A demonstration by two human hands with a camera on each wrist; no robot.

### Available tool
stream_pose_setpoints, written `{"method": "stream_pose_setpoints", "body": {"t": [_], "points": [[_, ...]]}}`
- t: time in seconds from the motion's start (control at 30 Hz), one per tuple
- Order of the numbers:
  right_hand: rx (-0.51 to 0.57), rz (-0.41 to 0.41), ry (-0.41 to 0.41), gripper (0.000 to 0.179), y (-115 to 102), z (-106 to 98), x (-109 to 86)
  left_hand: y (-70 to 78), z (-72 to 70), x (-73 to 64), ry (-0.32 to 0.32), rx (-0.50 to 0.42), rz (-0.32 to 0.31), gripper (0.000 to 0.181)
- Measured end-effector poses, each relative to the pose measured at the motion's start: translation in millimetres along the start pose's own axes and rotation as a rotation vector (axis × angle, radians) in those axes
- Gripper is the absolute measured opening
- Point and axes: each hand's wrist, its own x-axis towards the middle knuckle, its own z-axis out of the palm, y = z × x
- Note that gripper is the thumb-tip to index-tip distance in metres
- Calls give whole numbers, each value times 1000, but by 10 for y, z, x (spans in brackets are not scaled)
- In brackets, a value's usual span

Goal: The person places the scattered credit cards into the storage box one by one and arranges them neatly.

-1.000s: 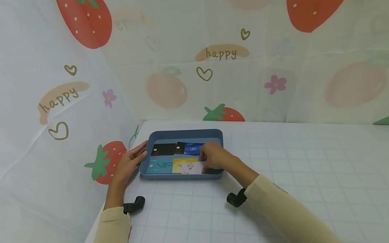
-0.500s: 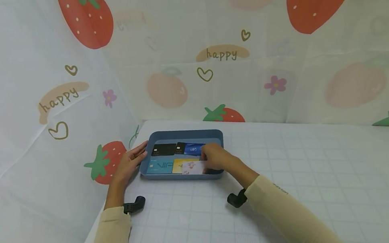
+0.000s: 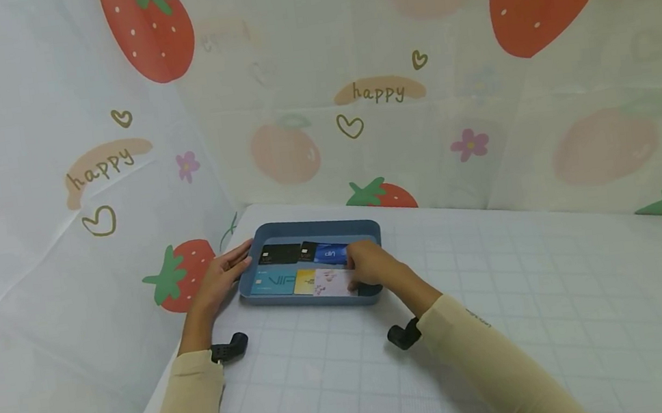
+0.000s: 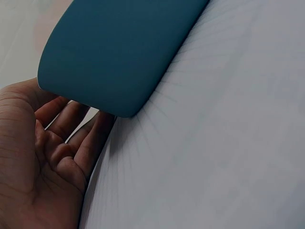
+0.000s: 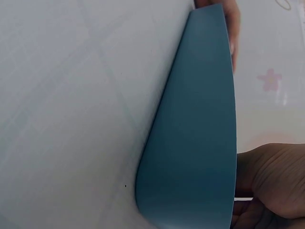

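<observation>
A blue-grey tray [image 3: 318,302] sits on the table and holds several cards. My left hand [image 3: 216,282] rests against the tray's left end; in the left wrist view its fingers lie along the outer wall. My right hand [image 3: 372,265] reaches over the right side, its curled fingers and thumb at the right end of a pale pink patterned card [image 3: 331,282]. That card overlaps a yellow card [image 3: 304,281], beside a teal VIP card [image 3: 273,280]. Behind them lie a black card [image 3: 279,254], another dark card [image 3: 307,251] and a blue VIP card [image 3: 331,254]. The right wrist view hides the fingertips behind the tray wall.
The table [image 3: 506,323] has a white grid-patterned cover. A strawberry-print curtain [image 3: 397,136] hangs behind and along the left side, close to my left hand. Each wrist wears a small black camera, the left camera [image 3: 230,347] and the right camera [image 3: 405,335].
The pink card has shifted slightly right and away from me, now lying straighter over the yellow card. My right hand has moved a little right with it. The left hand stays put.
</observation>
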Motion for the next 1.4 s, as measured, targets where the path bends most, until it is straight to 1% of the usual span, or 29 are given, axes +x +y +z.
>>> {"method": "stream_pose_setpoints", "body": {"t": [0.03,0.2,0.27,0.43,0.57,0.67,0.73,0.83,0.93,1.03,1.07,1.17,1.23,1.33,1.4], "points": [[-1,1,-1,32,1,1,1,5,-2,1,-5,-4,-3,49],[-4,13,-4,29,6,7,8,188,25,-72,-25,19,-9,51],[-1,17,-4,29,7,4,7,211,32,-79,-26,31,-13,51],[-3,18,-5,30,20,-21,-28,48,35,24,-21,7,-21,49],[16,35,2,26,56,-54,-69,29,88,72,-29,9,-5,49],[23,41,31,22,82,-83,-94,34,123,100,-36,21,21,50],[22,30,55,20,98,-107,-111,28,136,123,-37,30,34,50],[29,11,79,19,125,-146,-146,6,147,160,-34,39,33,50],[44,-5,97,20,156,-190,-200,-24,143,198,-30,41,17,50],[62,-16,116,19,187,-225,-264,-43,117,223,-46,55,8,50],[71,-23,123,18,193,-239,-283,-39,103,226,-43,58,-2,50],[88,-54,150,17,208,-286,-337,-4,43,226,-40,73,-26,50],[95,-81,171,17,212,-327,-383,40,-11,217,-41,53,-25,50],[75,-113,205,17,226,-403,-475,115,-115,208,-50,19,21,50],[53,-109,225,18,254,-466,-555,181,-178,206,-66,8,66,51]]}}
